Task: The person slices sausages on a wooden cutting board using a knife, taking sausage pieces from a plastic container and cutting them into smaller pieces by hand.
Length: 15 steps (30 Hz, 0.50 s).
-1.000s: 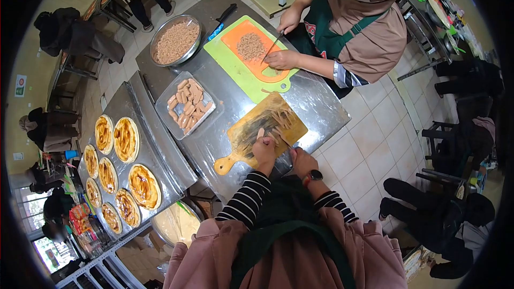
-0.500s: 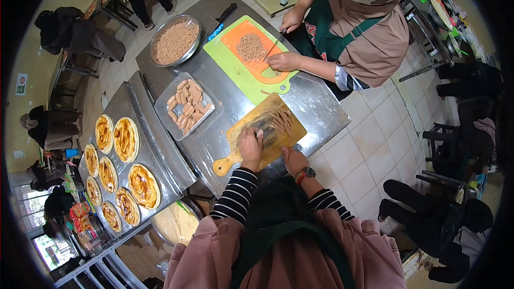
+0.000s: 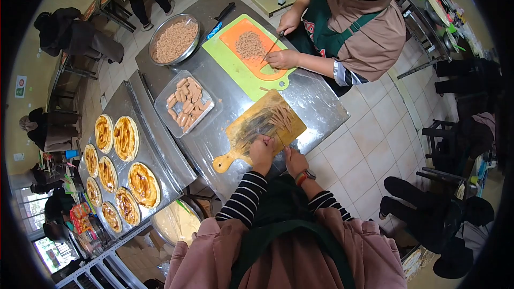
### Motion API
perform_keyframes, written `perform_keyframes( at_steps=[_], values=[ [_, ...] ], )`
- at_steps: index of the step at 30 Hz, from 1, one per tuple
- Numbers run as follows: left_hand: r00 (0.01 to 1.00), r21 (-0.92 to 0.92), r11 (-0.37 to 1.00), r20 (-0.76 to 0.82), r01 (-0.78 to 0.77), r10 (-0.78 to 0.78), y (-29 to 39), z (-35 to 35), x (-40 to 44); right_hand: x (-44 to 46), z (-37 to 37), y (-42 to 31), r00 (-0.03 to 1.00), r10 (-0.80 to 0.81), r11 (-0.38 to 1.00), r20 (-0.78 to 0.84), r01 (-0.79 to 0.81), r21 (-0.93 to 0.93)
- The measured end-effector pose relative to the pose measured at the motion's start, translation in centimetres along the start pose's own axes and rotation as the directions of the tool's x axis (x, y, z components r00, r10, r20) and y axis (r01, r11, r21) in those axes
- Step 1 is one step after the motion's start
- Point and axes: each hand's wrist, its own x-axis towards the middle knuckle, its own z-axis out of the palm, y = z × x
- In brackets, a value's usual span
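On a wooden cutting board (image 3: 242, 147) with dark stains, my left hand (image 3: 261, 155) is closed with its fingertips pressed down around a piece of sausage, mostly hidden under the fingers. My right hand (image 3: 295, 161) grips a knife (image 3: 280, 140) by the board's near right edge; only a thin line of its blade shows, just right of my left fingertips. Thin sausage strips (image 3: 281, 118) lie in a pile on the far right part of the board. Beyond the board's left side stands a clear plastic tub (image 3: 170, 123) of whole sausages (image 3: 187, 106).
Across the metal table (image 3: 225, 96), a co-worker's hands (image 3: 284, 59) cut meat on an orange board (image 3: 229, 37) over a green one (image 3: 214, 51). A steel bowl of minced meat (image 3: 175, 42) and another knife (image 3: 225, 12) lie at the far left. Sauced dough rounds (image 3: 143, 184) cover the left table.
My left hand has moved right and slightly nearer, towards the knife in my right hand. My right hand has barely shifted. The strips stay on the board.
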Motion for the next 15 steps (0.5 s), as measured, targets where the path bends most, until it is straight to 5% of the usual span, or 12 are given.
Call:
perform_keyframes(
  at_steps=[2, 5, 7, 15],
  values=[
    [0.998, 0.180, 0.984, 0.055, 0.007, -0.017, 0.1, -0.4, -0.3, -0.3, 0.8, 0.1, 0.999, 0.034, 0.999, 0.007, -0.034, 0.026],
    [0.993, 0.069, 0.997, 0.110, 0.033, -0.040, -1.5, 0.1, -0.2, -0.3, 2.3, 0.4, 0.998, 0.059, 0.996, -0.014, -0.058, 0.060],
    [0.940, -0.235, 0.921, 0.224, 0.310, -0.259, -1.0, 0.4, -0.3, 0.0, 2.7, 0.5, 0.998, 0.043, 0.998, -0.035, -0.041, 0.058],
    [0.972, -0.227, 0.947, 0.118, 0.227, -0.205, -2.1, 1.9, -0.3, -1.0, 1.4, 0.8, 0.998, -0.029, 0.997, -0.054, 0.026, -0.069]
  ],
)
